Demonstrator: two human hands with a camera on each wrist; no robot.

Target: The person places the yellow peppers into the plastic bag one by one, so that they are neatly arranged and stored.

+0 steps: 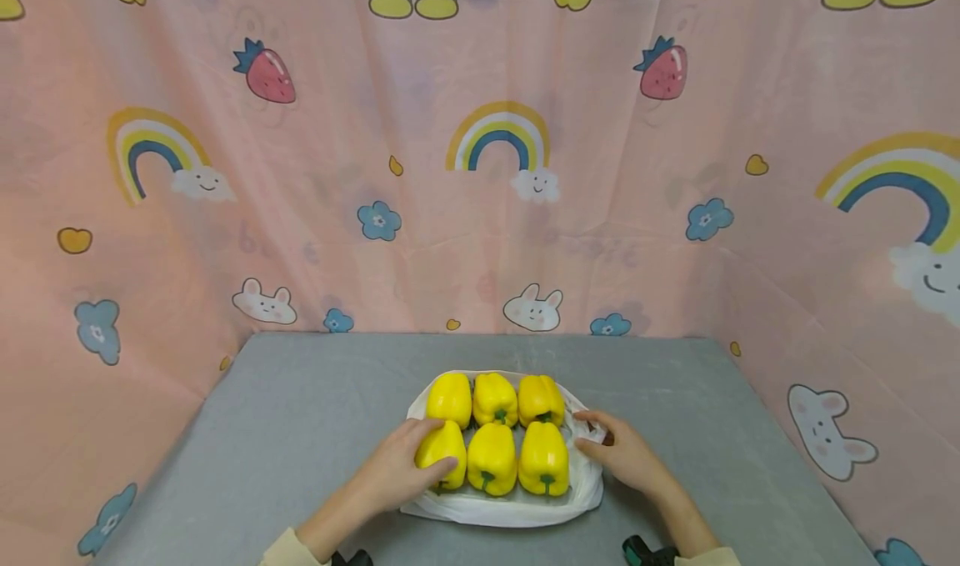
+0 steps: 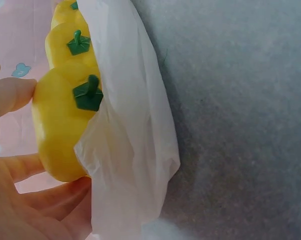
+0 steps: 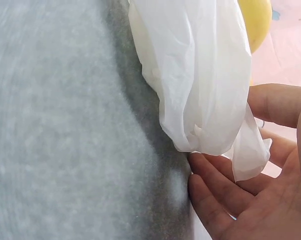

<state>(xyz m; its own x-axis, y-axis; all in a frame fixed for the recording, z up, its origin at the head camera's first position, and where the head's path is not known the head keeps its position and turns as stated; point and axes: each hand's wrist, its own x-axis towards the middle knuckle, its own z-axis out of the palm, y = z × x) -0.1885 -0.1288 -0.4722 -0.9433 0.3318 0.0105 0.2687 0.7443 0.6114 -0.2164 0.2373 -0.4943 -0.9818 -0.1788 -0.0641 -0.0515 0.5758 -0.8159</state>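
Several yellow bell peppers (image 1: 492, 459) with green stems lie in two rows on a white plastic bag (image 1: 517, 514), whose edge rises around them. My left hand (image 1: 405, 463) grips the front left bell pepper (image 2: 63, 125), thumb on one side and fingers on the other. In the left wrist view, the bag partly covers that pepper's stem side. At the bag's right end, my right hand (image 1: 621, 449) holds the crumpled plastic between thumb and fingers. The right wrist view shows the thumb against the bag (image 3: 210, 90) and other fingertips beneath its edge.
The bag lies on a grey table (image 1: 315, 416). A pink printed curtain (image 1: 480, 249) hangs behind the table and along both sides. Dark wrist devices (image 1: 647, 551) show near both sleeves at the lower edge.
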